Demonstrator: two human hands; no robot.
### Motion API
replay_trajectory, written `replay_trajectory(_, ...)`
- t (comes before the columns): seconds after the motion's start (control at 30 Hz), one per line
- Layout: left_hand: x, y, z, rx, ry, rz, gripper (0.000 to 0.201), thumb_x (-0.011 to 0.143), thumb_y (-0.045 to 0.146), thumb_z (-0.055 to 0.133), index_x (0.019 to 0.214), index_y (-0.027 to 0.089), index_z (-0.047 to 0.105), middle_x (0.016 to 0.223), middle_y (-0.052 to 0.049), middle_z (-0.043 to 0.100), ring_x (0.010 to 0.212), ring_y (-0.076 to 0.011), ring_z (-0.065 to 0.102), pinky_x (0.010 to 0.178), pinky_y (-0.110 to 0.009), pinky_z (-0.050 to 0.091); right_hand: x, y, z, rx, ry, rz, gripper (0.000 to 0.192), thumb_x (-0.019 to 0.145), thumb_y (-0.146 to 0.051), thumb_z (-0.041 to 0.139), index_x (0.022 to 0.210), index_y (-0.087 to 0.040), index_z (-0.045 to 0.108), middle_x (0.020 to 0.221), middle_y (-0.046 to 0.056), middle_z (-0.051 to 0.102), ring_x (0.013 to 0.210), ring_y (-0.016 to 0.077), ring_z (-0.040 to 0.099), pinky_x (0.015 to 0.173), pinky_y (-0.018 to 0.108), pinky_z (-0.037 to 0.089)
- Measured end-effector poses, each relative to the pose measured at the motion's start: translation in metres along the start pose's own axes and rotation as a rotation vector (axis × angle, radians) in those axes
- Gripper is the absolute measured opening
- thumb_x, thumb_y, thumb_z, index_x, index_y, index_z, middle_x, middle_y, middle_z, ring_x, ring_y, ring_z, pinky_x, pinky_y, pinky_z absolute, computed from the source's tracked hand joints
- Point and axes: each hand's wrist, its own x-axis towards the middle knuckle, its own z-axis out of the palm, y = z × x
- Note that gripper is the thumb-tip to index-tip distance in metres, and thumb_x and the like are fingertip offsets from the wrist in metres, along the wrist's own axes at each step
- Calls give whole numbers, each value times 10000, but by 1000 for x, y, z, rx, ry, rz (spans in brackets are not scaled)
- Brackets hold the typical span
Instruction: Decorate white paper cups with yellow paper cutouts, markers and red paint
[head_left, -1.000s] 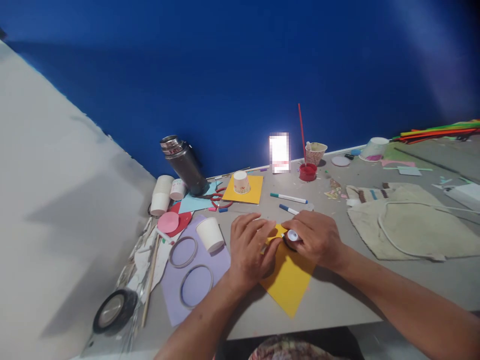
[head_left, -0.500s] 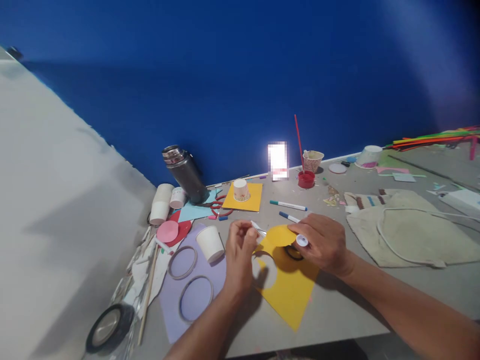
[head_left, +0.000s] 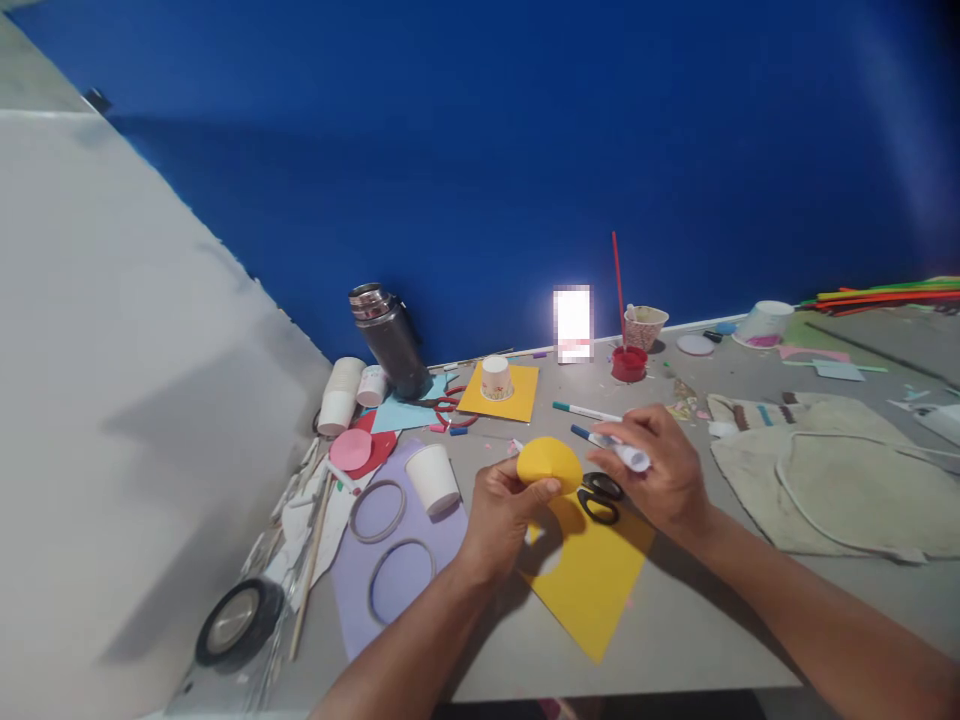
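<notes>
My left hand [head_left: 504, 510] pinches a round yellow paper piece [head_left: 546, 462], shaped like a shallow cone, with the thumb on its lower edge. Closed around a white tube [head_left: 634, 457] is my right hand [head_left: 664, 470], just right of the cone. Black-handled scissors [head_left: 600, 498] lie below and between the hands; the cone hides their blades. Beneath sits a yellow sheet [head_left: 596, 590] with a round hole cut in it. A blue-capped marker [head_left: 589, 434] and a green-capped marker [head_left: 577, 410] lie behind my right hand, which partly covers them.
A white paper cup [head_left: 433, 480] and two rings [head_left: 401, 580] rest on purple paper at left. Farther back stand a dark flask [head_left: 394, 345], a small cup [head_left: 496, 380] on yellow card, and a red paint pot [head_left: 628, 364]. A cloth bag [head_left: 840, 490] lies right.
My right hand has let go of the yellow piece and moved right and slightly up with the white tube. My left hand now grips the piece, which has tipped to show its peaked face.
</notes>
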Motion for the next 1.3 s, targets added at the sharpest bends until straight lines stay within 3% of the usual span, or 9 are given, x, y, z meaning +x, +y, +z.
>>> replay_trajectory(0.07,1,0,-1,24,12,5,340,637,365,934,866,138,830,820,-91,788,682,-174,680,667,-287,508,6,4,-2,76,41,194,250,947,-463,712,967,-230,801,833,66,651,756,211,638,678,338,531)
replay_trajectory(0.17,1,0,0,32,26,25,314,636,357,933,854,152,837,842,-97,798,712,-181,701,705,-294,520,12,6,-3,246,-22,532,384,901,-577,714,943,-205,798,657,19,642,546,164,560,556,317,485)
replay_trajectory(0.3,3,-1,1,23,27,58,314,634,360,938,868,172,846,888,-99,807,761,-192,718,746,-305,535,13,4,0,642,-154,915,631,854,-682,701,1214,-166,738,599,-4,650,424,125,484,433,277,411)
replay_trajectory(0.4,4,-3,1,24,15,64,340,629,371,946,883,169,847,887,-100,806,741,-191,712,725,-306,532,12,2,4,900,-244,1046,726,828,-684,738,1346,-183,655,709,23,722,429,103,484,409,247,375)
replay_trajectory(0.53,6,-7,2,25,43,58,376,599,388,966,869,157,845,856,-99,798,700,-187,695,685,-305,516,10,-5,7,1025,-302,1097,690,675,-552,926,1216,-187,703,794,31,738,459,55,465,416,193,292)
replay_trajectory(0.63,7,-7,4,7,28,47,373,585,372,975,860,157,844,843,-90,795,698,-174,682,702,-304,519,7,-9,9,1097,-337,1129,686,592,-443,993,1170,-197,717,725,-24,671,469,33,434,438,172,253)
replay_trajectory(1.1,10,-15,1,-196,-162,18,526,581,421,999,965,126,795,923,-102,777,804,-195,697,774,-320,554,5,-14,10,1102,-388,1116,648,591,-395,974,1138,-178,703,641,-64,586,461,36,385,448,186,259)
replay_trajectory(1.2,9,-12,4,-289,-179,-4,612,625,508,972,1083,176,740,1075,-95,752,916,-211,709,798,-322,591,3,-12,9,901,-314,994,554,674,-413,902,1145,-191,712,684,-41,632,481,73,462,456,210,359)
replay_trajectory(1.3,10,-10,3,-428,-121,-138,485,869,593,759,1105,175,691,1089,-112,732,949,-229,725,823,-371,621,-2,-12,9,515,-197,672,349,798,-343,788,1119,-214,744,814,20,741,635,156,659,611,279,550)
